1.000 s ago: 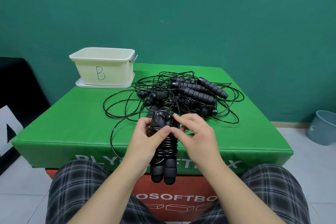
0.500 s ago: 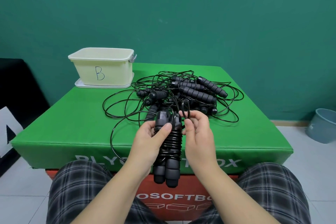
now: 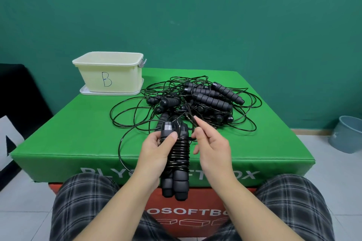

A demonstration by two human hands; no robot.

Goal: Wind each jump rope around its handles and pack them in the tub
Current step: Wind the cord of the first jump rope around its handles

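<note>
Handles (image 3: 174,162) clasped in left hand (image 3: 154,154); rope end (image 3: 191,120) now pinched and lifted higher by right hand (image 3: 212,148); winding nearly finished, tub (image 3: 109,76) next.

Jump ropes (image 3: 197,101): black. Tub (image 3: 109,76): pale cream, apparently blue "B". Box top (image 3: 74,123): green; base (image 3: 195,215): orange-red. Trousers (image 3: 82,201): dark plaid. Wall (image 3: 195,15): teal.

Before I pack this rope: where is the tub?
In the head view, the tub, marked B, sits at the green box's far left corner, left of the rope pile.
</note>
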